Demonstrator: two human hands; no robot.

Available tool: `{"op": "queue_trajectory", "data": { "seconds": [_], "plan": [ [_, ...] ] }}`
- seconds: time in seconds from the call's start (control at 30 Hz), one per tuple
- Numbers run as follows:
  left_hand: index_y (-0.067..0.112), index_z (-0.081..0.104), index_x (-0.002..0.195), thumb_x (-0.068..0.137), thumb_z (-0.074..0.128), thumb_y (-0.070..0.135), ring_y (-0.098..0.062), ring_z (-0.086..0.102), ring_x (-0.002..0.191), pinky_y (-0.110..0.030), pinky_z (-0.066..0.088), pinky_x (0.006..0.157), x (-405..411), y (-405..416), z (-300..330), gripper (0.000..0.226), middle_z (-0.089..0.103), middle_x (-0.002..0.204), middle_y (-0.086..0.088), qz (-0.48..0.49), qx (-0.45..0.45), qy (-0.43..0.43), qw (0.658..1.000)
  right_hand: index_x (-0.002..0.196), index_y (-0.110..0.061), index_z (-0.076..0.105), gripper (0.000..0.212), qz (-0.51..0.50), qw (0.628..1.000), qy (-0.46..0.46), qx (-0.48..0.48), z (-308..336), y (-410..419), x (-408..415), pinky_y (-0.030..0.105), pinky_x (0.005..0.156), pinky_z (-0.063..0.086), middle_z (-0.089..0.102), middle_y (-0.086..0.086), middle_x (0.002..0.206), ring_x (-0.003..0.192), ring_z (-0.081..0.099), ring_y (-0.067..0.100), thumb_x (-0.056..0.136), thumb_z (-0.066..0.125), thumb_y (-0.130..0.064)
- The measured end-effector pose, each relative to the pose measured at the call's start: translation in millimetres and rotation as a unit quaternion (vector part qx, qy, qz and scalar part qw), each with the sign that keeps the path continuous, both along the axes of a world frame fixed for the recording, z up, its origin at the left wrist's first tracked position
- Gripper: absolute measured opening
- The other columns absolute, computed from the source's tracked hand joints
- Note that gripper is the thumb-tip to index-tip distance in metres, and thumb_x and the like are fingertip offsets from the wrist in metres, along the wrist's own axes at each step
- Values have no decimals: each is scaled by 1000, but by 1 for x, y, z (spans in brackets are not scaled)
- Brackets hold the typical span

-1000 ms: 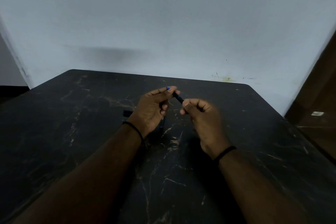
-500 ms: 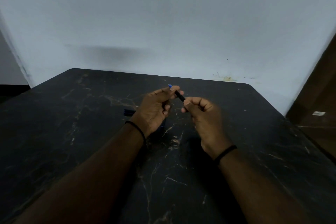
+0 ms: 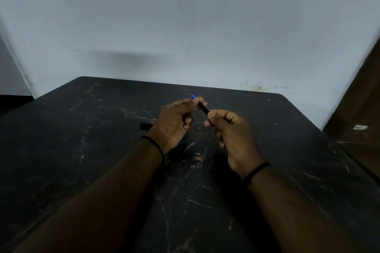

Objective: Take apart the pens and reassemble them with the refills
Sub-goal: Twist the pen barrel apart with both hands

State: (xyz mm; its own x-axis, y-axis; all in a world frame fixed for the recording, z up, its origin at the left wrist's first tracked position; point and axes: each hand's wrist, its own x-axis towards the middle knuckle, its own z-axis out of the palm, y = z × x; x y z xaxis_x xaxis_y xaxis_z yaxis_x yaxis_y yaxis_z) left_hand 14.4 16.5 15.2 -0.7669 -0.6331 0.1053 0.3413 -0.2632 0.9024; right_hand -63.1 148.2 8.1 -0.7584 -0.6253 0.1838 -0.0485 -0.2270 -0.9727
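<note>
- The left hand pinches the upper end of a black pen between thumb and forefinger, its other fingers curled into the palm.
- The right hand grips the lower end of the same pen, thumb and forefinger closed round the barrel, the rest of its fingers folded beneath.
- The pen is held in the air above the dark marbled surface, slanting from upper left to lower right between the two hands, near the middle of the surface.
- A small blue tip sticks out past the left fingertips at the pen's upper end.
- Just left of the left wrist, a dark pen part with a blue edge lies on the surface; the light is too dim to say which part it is.
- A black band circles the left wrist and another black band the right.
- A pale wall rises behind the far edge of the surface.
</note>
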Motion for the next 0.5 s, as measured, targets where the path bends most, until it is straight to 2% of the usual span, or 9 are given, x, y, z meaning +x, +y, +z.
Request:
{"op": "queue_trajectory", "data": {
  "seconds": [0.1, 0.17, 0.23, 0.3, 0.4, 0.43, 0.5],
  "plan": [
    [10, 71, 95, 83, 70, 28, -7, 37, 47, -20, 26, 44, -1, 2, 1, 22, 74, 89, -5, 6, 1, -15, 1000, 89, -28, 71, 10, -92, 984, 152, 22, -5, -3, -2, 13, 65, 48, 72, -10, 79, 70, 64, -3, 91, 71, -18],
    [11, 67, 84, 86, 70, 25, -7, 35, 46, -21, 24, 44, -2, 2, 0, 14, 72, 77, -2, 25, -5, -23, 999, 98, -31, 70, 11, -115, 962, 239, 57, -9, -4, 0, 11, 71, 47, 70, -17, 87, 82, 64, -5, 91, 71, -23],
    [9, 65, 79, 89, 67, 19, -7, 34, 45, -20, 24, 43, -2, 1, 0, 14, 68, 64, 3, 33, -14, -15, 999, 102, -32, 70, 13, -118, 952, 273, 69, -10, -4, 2, 11, 73, 49, 71, -17, 91, 86, 65, -5, 92, 70, -24],
    [5, 68, 86, 90, 64, 14, -6, 33, 46, -19, 24, 44, 0, 1, 0, 11, 69, 68, 2, 25, -15, -1, 1000, 95, -28, 71, 8, -94, 969, 221, 48, -6, -4, 1, 13, 66, 50, 74, -10, 82, 74, 66, -2, 92, 68, -21],
    [6, 71, 93, 91, 61, 10, -7, 34, 49, -20, 23, 48, 1, 0, 1, 12, 74, 87, -4, 13, -8, 6, 1000, 91, -20, 72, 8, 4, 999, 33, 6, 2, 0, 3, 12, 41, 36, 75, -1, 71, 42, 48, -1, 94, 65, -16],
    [6, 72, 96, 92, 60, 10, -7, 34, 49, -20, 23, 47, 1, 1, 1, 13, 74, 91, -5, 9, -6, 9, 1000, 92, -19, 72, 8, 14, 1000, 12, 1, 2, 1, 3, 12, 39, 34, 75, -1, 70, 40, 45, -1, 94, 65, -16],
    [3, 70, 103, 91, 62, 16, -7, 35, 48, -19, 25, 44, -1, 0, 0, 20, 74, 91, -4, 0, -3, 12, 1000, 93, -20, 71, 7, -8, 999, 37, -7, 0, 0, 2, 10, 46, 40, 74, -3, 71, 47, 53, -3, 93, 67, -15]
  ]
}}
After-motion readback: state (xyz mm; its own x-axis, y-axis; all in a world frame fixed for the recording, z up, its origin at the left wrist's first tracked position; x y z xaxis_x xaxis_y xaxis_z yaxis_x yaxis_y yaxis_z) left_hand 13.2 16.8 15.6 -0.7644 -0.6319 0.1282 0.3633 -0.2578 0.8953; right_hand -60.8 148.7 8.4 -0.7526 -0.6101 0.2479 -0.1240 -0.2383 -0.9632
